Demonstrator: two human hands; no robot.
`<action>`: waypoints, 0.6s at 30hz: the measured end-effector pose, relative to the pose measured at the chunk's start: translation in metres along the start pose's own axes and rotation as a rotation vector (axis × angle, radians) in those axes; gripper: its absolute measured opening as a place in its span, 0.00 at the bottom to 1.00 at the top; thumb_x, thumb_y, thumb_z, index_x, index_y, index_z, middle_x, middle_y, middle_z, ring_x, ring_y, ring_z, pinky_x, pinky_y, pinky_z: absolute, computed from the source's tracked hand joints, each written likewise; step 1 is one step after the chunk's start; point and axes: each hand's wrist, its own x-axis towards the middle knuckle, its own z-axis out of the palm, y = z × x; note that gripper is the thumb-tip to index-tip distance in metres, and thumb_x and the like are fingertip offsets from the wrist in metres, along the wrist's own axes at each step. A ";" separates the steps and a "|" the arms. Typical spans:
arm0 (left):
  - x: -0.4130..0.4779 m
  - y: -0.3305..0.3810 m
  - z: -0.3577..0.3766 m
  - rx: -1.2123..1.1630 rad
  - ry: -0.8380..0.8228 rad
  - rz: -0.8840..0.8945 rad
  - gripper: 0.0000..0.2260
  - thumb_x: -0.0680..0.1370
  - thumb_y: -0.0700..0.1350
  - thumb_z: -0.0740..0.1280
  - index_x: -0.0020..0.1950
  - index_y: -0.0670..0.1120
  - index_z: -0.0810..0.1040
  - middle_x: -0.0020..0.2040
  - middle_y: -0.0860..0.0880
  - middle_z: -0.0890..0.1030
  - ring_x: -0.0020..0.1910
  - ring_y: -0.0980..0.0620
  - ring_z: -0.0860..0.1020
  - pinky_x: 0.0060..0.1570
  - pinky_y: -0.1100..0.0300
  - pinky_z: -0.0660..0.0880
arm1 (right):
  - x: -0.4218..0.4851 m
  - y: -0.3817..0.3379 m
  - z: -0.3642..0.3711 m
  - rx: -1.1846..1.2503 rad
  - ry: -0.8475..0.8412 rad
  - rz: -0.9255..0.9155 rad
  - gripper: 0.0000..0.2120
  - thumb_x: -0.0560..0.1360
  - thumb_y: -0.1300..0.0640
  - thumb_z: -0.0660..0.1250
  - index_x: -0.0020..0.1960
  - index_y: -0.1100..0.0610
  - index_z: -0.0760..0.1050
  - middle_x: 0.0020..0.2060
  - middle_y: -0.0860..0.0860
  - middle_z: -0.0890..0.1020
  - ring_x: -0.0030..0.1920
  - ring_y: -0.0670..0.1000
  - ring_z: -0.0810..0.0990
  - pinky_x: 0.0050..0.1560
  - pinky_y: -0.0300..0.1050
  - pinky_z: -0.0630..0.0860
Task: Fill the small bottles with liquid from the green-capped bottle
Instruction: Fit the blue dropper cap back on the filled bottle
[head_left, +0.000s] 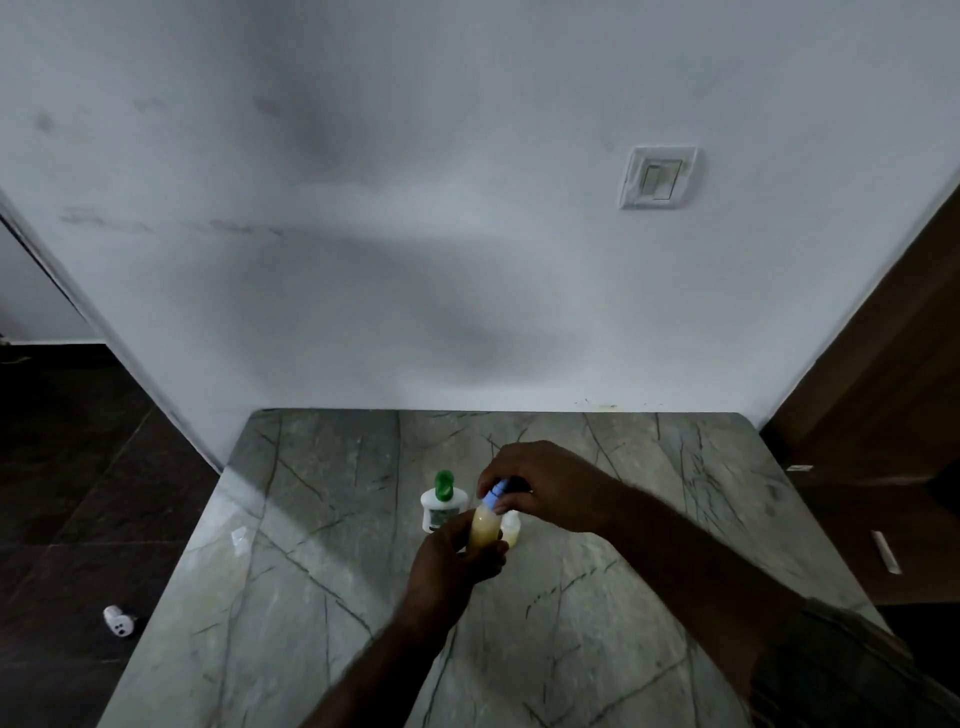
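Standing capped on marble table (322, 519): green-capped bottle (439, 503) | left hand (453, 558) is gripping 1 yellow-filled small bottle (484, 529) | right hand (540, 486) is pinching its blue cap (496, 492); keep bottle upright, twist squarely | 2nd small bottle (511, 527) is waiting behind.

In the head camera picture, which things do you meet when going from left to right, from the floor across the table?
White object on the floor → green-capped bottle → small bottle with blue cap, held by both hands → second small bottle.
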 end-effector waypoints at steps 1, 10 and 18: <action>0.001 -0.002 0.000 -0.010 -0.005 -0.010 0.17 0.75 0.34 0.71 0.64 0.40 0.78 0.51 0.42 0.84 0.47 0.46 0.84 0.48 0.55 0.82 | 0.002 -0.001 -0.001 -0.043 -0.033 -0.012 0.11 0.74 0.54 0.71 0.56 0.50 0.82 0.50 0.47 0.82 0.50 0.43 0.78 0.51 0.39 0.73; 0.006 -0.008 0.002 -0.066 -0.024 -0.042 0.15 0.75 0.34 0.70 0.61 0.44 0.79 0.51 0.41 0.84 0.47 0.44 0.84 0.48 0.52 0.82 | 0.010 -0.002 0.003 -0.167 -0.083 0.104 0.15 0.75 0.43 0.68 0.47 0.55 0.81 0.40 0.50 0.85 0.41 0.48 0.81 0.43 0.45 0.75; 0.011 -0.011 0.002 -0.207 -0.026 -0.112 0.14 0.73 0.29 0.70 0.57 0.38 0.81 0.38 0.39 0.84 0.38 0.44 0.82 0.41 0.51 0.78 | 0.012 0.002 0.000 -0.109 -0.177 0.050 0.10 0.73 0.50 0.69 0.53 0.51 0.83 0.49 0.48 0.86 0.48 0.45 0.81 0.49 0.42 0.74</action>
